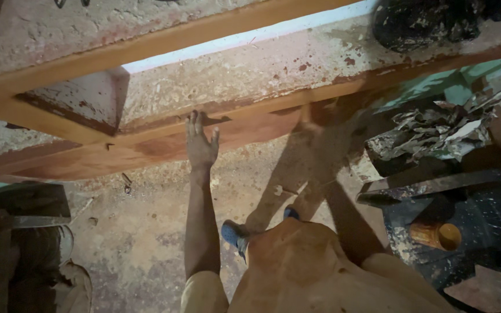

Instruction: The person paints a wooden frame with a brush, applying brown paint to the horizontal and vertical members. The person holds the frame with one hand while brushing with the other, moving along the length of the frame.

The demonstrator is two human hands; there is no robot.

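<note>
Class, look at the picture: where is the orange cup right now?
The orange cup lies on its side at the lower right of the head view, on the dark spattered surface below the crumpled scraps.

Floor (134, 243) is bare rough concrete, stained reddish-brown and dusty. A long wooden beam (146, 148) runs across it, with concrete slabs (250, 75) resting along the beam (paint-spattered, pretty grubby). Off to the side, a pile of crumpled paper scraps (430, 130) and a small orange cup (436, 235) tipped over.
</note>
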